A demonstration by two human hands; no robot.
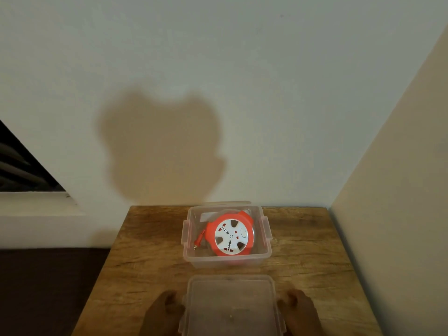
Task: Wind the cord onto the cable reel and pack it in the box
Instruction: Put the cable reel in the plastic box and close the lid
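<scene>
Near the box, both hands, left hand and right hand, grip the lid; the tilted reel or plug might block closing.

Open box top unobstructed, bare table L/R of it, lid btwn box & hands.

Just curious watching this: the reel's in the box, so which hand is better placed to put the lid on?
Neither alone. The left hand and right hand each grip one side of the lid, in front of the open box.
</scene>
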